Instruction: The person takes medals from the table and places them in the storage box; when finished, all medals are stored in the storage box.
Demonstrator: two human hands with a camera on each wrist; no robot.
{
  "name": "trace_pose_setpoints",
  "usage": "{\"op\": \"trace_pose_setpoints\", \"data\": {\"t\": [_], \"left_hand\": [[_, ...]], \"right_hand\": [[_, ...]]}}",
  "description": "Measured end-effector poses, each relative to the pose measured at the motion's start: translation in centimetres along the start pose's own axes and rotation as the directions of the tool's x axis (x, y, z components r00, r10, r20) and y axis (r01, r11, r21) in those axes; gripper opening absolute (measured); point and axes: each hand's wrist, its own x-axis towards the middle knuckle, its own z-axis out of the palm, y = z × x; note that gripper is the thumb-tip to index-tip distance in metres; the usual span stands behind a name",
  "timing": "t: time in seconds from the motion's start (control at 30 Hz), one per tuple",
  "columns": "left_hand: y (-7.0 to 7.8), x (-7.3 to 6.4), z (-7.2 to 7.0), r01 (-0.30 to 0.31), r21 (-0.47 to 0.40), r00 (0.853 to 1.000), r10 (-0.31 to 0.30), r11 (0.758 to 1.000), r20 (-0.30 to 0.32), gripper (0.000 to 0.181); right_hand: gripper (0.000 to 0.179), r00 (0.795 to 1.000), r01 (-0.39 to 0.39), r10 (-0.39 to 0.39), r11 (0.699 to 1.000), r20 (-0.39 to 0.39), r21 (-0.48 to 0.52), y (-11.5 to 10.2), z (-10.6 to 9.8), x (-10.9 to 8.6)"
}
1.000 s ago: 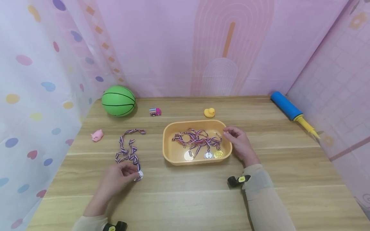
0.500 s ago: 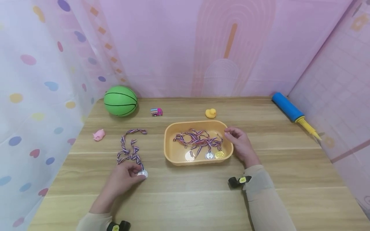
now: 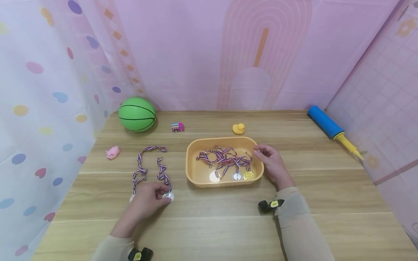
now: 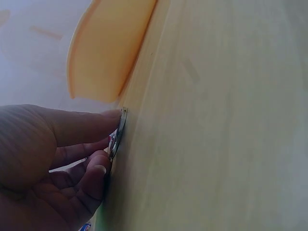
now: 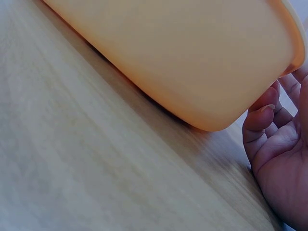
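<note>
My left hand (image 3: 148, 199) pinches a silver medal (image 3: 168, 196) between thumb and fingers, low over the wooden table; in the left wrist view the medal (image 4: 121, 126) shows edge-on. Its striped ribbon (image 3: 164, 177) trails away behind it. Just left of that hand lies a second medal (image 3: 131, 198), mostly covered by the hand, with its own ribbon (image 3: 140, 163). My right hand (image 3: 271, 162) holds the right rim of an orange plastic basin (image 3: 191, 159); the right wrist view shows its fingers (image 5: 260, 118) curled by the basin's corner. Inside lie tangled ribbons (image 3: 222, 157), silver medals (image 3: 237, 176) and a gold medal (image 3: 248, 175).
Along the back of the table stand a green ball (image 3: 137, 114), a small toy truck (image 3: 177, 127) and a yellow rubber duck (image 3: 238, 128). A pink toy pig (image 3: 113, 152) sits at the left. A blue hand pump (image 3: 325, 122) lies at the far right.
My left hand has slid right with the silver medal, drawing its ribbon apart from the other one and revealing the second medal's edge. My right hand stays at the basin's rim.
</note>
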Motion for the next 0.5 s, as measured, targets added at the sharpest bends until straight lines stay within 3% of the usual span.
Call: {"op": "trace_pose_setpoints", "data": {"t": [0.2, 0.5], "left_hand": [[0.27, 0.08, 0.36, -0.024, 0.031, 1.0, 0.024, 0.999, 0.004, 0.037], [0.59, 0.13, 0.43, 0.022, 0.043, 0.999, -0.024, 0.999, 0.048, 0.036]], "right_hand": [[0.012, 1.0, -0.005, 0.005, 1.0, 0.004, 0.012, 0.08, -0.01, 0.03], [0.013, 1.0, 0.003, -0.003, 1.0, 0.0, -0.006, 0.08, -0.06, 0.05]]}}
